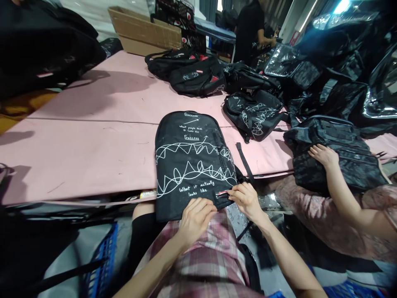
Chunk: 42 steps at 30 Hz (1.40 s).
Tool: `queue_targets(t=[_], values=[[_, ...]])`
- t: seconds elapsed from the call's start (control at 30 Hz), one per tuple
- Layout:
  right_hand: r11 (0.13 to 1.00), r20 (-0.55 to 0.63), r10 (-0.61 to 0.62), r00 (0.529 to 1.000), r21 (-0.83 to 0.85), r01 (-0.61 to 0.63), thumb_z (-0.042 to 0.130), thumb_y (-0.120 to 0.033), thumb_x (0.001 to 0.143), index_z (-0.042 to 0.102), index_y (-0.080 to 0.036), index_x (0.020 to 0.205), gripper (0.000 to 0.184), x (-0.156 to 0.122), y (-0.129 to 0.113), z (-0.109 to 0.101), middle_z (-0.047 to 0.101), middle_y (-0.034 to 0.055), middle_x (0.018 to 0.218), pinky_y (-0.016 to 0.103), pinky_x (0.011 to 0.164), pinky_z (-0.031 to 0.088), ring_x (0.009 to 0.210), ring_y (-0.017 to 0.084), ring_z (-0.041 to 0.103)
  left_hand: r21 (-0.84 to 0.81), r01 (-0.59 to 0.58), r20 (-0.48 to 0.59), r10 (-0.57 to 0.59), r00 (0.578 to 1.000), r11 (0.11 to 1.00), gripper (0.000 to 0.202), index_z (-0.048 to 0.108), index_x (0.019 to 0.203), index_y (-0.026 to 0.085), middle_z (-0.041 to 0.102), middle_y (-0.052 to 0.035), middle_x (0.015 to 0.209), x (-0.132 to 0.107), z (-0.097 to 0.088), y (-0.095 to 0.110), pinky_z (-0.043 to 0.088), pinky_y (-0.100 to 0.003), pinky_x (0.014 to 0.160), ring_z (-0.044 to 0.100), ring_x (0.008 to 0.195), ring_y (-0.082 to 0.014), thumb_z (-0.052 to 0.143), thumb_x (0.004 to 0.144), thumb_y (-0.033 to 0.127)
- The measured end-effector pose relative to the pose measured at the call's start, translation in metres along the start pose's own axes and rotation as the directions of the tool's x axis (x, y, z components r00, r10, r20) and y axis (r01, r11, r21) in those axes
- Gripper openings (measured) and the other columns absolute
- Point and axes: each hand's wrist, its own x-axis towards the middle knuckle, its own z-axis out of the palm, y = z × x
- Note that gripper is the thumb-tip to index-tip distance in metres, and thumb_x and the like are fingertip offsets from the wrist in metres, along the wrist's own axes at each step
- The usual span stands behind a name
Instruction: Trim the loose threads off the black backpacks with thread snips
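A black backpack (pixel 189 165) with white lettering and looping white lines lies front side up, partly on the pink table and partly over my lap. Its lower edge is gripped by my left hand (pixel 197 215), fingers bent over the fabric and thumb hidden. My right hand (pixel 246 200) pinches at the lower right corner, beside a small red and white label (pixel 222 193). Whether those fingertips hold the label's end or the bag's fabric is hard to make out. A black strap (pixel 245 162) trails on the table beyond my right hand.
Several black backpacks (pixel 198 76) lie across the pink table (pixel 93 165). At right, a co-worker's hand (pixel 324 156) rests on a dark camouflage bag (pixel 338 165). Behind stands a cardboard box (pixel 145 35); a large dark bag (pixel 46 41) fills the left. A blue crate (pixel 102 260) sits below.
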Motion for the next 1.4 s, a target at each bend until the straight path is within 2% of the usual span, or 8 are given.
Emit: queue_targets(t=[0.13,0.27,0.4,0.53,0.8,0.93,1.17,1.4], values=[[0.948,-0.04,0.168,0.985,0.28,-0.151,0.055,-0.028,0.085,0.068,-0.021,0.086,0.015,-0.002,-0.005,0.005,0.065,0.0037,0.08,0.032,0.069,0.043,0.074,0.016,0.055,-0.012,0.068,-0.008,-0.068,0.998,0.998,0.017,0.06,0.08,0.019,0.064,-0.0018,0.08,0.002,-0.001,-0.002,0.04,-0.026,0.068,0.057,0.073,-0.0135,0.045,0.087,0.021],[0.724,-0.041,0.484,0.874,0.58,-0.374,0.058,-0.031,0.081,0.068,-0.021,0.088,0.016,-0.01,0.008,-0.003,0.068,0.0038,0.087,0.032,0.073,0.048,0.081,0.018,0.061,0.047,0.33,0.079,-0.333,0.94,0.943,0.021,0.057,0.098,0.018,0.065,-0.0036,0.084,0.021,-0.007,0.002,0.041,-0.025,0.063,0.061,0.071,-0.0147,0.04,0.089,0.026],[0.652,0.147,0.587,0.796,0.498,-0.572,0.062,-0.034,0.075,0.07,-0.022,0.089,0.02,-0.023,0.029,-0.019,0.069,0.0042,0.091,0.034,0.079,0.047,0.087,0.021,0.063,0.229,0.471,0.337,-0.523,0.782,0.852,0.031,0.06,0.082,0.02,0.066,-0.0029,0.073,0.053,-0.011,0.012,0.035,-0.025,0.055,0.062,0.067,-0.0184,0.037,0.089,0.039],[0.64,0.234,0.618,0.75,0.404,-0.653,0.063,-0.03,0.073,0.069,-0.021,0.091,0.021,-0.029,0.037,-0.023,0.069,0.003,0.093,0.031,0.079,0.045,0.087,0.021,0.062,0.238,0.534,0.397,-0.583,0.709,0.811,0.026,0.061,0.081,0.02,0.065,-0.003,0.07,0.065,-0.007,0.014,0.031,-0.024,0.055,0.061,0.066,-0.018,0.04,0.086,0.035],[0.632,0.269,0.571,0.775,0.459,-0.625,0.061,-0.031,0.074,0.069,-0.019,0.082,0.017,-0.026,0.046,-0.012,0.069,0.002,0.08,0.027,0.067,0.044,0.074,0.018,0.061,0.033,0.616,0.386,-0.579,0.718,0.787,0.026,0.059,0.076,0.02,0.058,0.0015,0.06,0.053,-0.004,0.007,0.032,-0.021,0.055,0.054,0.057,-0.0124,0.038,0.085,0.033],[0.65,0.245,0.572,0.783,0.448,-0.614,0.062,-0.03,0.074,0.069,-0.02,0.081,0.015,-0.023,0.049,-0.01,0.069,0.002,0.08,0.027,0.069,0.044,0.075,0.018,0.061,0.008,0.619,0.371,-0.578,0.727,0.785,0.025,0.059,0.078,0.02,0.058,0.0016,0.06,0.05,-0.004,0.006,0.032,-0.02,0.054,0.052,0.055,-0.0117,0.038,0.084,0.032],[0.745,0.228,0.472,0.852,0.412,-0.524,0.062,-0.029,0.076,0.069,-0.021,0.079,0.011,-0.017,0.052,-0.015,0.068,0.0019,0.081,0.028,0.072,0.044,0.077,0.017,0.061,-0.016,0.623,0.364,-0.576,0.732,0.782,0.025,0.061,0.079,0.02,0.057,0.0021,0.059,0.047,0.004,0.002,0.032,-0.02,0.053,0.051,0.054,-0.0112,0.039,0.083,0.033],[0.761,0.236,0.448,0.863,0.406,-0.506,0.064,-0.029,0.076,0.069,-0.022,0.08,0.009,-0.014,0.054,-0.016,0.068,0.0008,0.081,0.027,0.072,0.043,0.076,0.016,0.06,-0.011,0.615,0.357,-0.571,0.739,0.789,0.025,0.06,0.076,0.02,0.056,0.0025,0.056,0.048,0.003,0.002,0.032,-0.02,0.052,0.05,0.052,-0.0107,0.039,0.082,0.033]])
